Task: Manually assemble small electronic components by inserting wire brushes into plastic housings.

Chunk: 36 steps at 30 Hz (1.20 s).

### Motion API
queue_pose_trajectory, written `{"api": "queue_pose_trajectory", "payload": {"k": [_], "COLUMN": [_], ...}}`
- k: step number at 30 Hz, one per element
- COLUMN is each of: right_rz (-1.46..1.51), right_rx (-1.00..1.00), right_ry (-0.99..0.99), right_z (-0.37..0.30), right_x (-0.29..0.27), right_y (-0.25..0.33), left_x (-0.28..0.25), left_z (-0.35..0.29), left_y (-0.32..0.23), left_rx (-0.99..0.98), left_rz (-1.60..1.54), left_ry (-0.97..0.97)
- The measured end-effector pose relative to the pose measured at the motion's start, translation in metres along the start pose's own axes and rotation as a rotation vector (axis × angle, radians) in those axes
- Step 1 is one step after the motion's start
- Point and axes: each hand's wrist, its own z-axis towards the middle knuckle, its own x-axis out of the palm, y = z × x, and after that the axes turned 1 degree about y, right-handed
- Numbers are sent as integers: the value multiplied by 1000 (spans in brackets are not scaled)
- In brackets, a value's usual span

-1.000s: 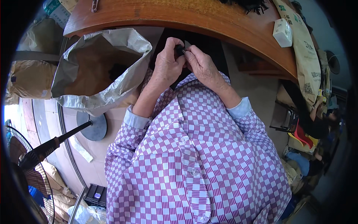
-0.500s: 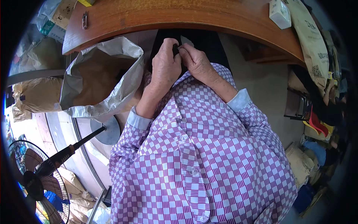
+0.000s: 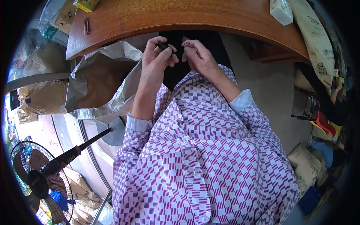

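Above my lap, in front of the table edge, my left hand (image 3: 153, 59) is closed on a small dark piece (image 3: 163, 45) between thumb and fingers; its kind is too small to tell. A short gap to the right, my right hand (image 3: 201, 58) has its thumb and fingers pinched together. A small greyish pointed tip (image 3: 185, 38) shows just above its fingertips, and I cannot make out what it belongs to. Beside my left forearm stands a large white sack (image 3: 129, 84) with a brown inside, its mouth wide open.
The wooden table (image 3: 180, 15) spans the far side, with small thread snips (image 3: 86, 26), a yellow box (image 3: 86, 4) and a white tissue pack (image 3: 281, 12) on it. A standing fan (image 3: 39, 183) is at lower left. Brown paper bags (image 3: 47, 95) lie left; a printed bag (image 3: 313, 41) hangs right.
My hands have come apart. The left moved leftward with the dark piece, its fingers turned up; the right stayed near its place, slightly to the right. The view shifted a little.
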Motion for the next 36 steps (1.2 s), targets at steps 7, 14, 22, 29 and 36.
{"api": "queue_pose_trajectory", "payload": {"k": [7,14,22,29,36], "right_rz": [338,456,136,277,359], "right_rx": [36,209,88,240,234], "right_ry": [68,299,214,217,157], "right_z": [3,9,17,1,-3], "right_x": [-1,-6,-1,6,21], "right_y": [7,7,0,29,28], "left_x": [-11,-13,-14,-8,1], "left_z": [-2,-10,-13,-16,-10], "left_y": [5,3,4,10,13], "left_rx": [-173,-241,-85,131,107], "left_rz": [-303,-392,120,371,247], "left_ry": [124,409,297,91,81]}}
